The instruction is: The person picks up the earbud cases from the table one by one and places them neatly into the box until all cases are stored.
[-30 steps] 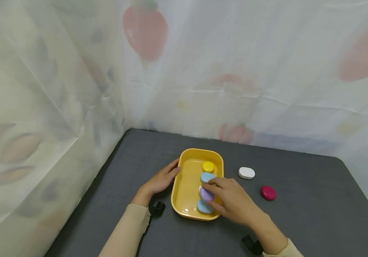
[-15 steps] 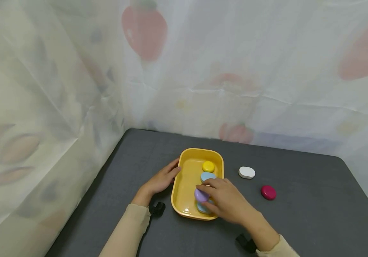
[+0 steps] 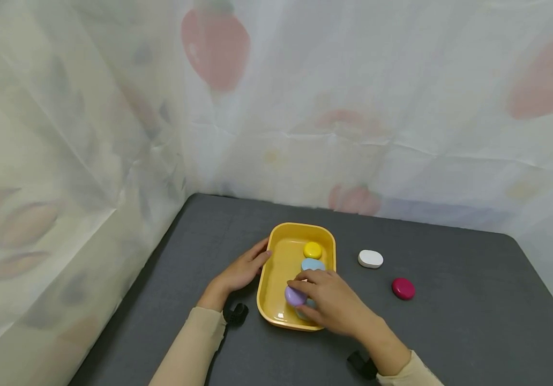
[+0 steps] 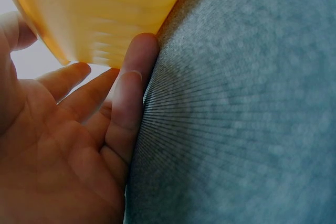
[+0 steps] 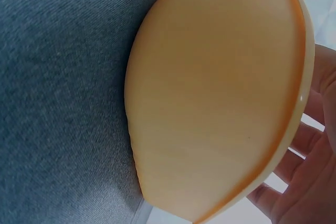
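- Right here, the right hand (image 3: 334,303) is pinching a glossy purple disc-shaped piece (image 3: 296,296) between thumb and fingers, over the near half of a glossy yellow rectangular tray with rounded corners (image 3: 278,262); whether the piece touches the tray's floor, I can't tell.
- Over on the other side, the left hand (image 3: 240,272) has hold of the tray's left side, thumb at the rim, fingers against the outer wall.
- Inside the tray, a bright yellow round piece (image 3: 312,250) sits towards the far end, and just nearer lies a light-blue oval piece (image 3: 313,264).
- Under the right hand, a second light-blue piece (image 3: 311,303) peeks out, mostly covered.
- Out on the dark grey desk (image 3: 450,300), right of the tray, it's a white oval piece (image 3: 370,259), with a glossy crimson round piece (image 3: 403,288) nearer and further right.
- Behind it all hangs a pale curtain printed with strawberries (image 3: 426,107), and both arms wear beige sleeves (image 3: 189,348).
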### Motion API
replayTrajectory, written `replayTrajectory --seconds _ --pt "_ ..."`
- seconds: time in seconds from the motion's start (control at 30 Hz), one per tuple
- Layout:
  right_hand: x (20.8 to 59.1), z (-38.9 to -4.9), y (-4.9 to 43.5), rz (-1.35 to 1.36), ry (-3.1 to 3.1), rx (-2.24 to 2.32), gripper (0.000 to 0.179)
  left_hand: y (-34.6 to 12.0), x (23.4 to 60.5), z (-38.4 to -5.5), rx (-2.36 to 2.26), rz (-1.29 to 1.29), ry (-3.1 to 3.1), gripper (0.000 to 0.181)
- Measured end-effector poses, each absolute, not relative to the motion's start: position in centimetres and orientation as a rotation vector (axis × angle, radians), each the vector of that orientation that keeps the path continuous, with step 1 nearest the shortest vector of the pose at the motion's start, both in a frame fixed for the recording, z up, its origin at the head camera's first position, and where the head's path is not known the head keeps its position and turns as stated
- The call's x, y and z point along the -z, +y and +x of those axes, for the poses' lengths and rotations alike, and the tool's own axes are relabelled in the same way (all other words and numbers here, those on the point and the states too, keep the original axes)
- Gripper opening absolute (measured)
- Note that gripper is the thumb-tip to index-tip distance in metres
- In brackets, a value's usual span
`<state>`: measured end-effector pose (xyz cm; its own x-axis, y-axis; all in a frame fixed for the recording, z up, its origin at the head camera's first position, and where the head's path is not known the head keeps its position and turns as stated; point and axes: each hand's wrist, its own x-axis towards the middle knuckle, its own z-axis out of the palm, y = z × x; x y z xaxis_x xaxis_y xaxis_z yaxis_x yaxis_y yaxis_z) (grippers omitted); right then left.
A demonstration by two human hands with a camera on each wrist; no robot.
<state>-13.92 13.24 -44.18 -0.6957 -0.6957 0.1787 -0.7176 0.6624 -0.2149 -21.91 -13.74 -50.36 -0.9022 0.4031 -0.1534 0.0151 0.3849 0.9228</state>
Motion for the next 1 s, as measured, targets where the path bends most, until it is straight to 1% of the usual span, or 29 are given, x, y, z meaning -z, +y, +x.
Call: replayTrajectory --seconds 0.37,0.53,1.0 --pt "44.5 -13.9 12.6 1.214 -2.765 -0.423 0.041 -13.8 50.4 -21.8 -1.540 0.386 2.279 0.059" --pt "44.6 -13.9 12.3 1.218 -2.755 -0.420 0.039 -13.8 50.4 -21.8 -1.539 0.375 2.284 0.057" --pt "45.0 -13.8 11.5 1.221 -2.786 -0.426 0.040 -13.9 50.4 -22.0 -1.541 0.416 2.260 0.061"
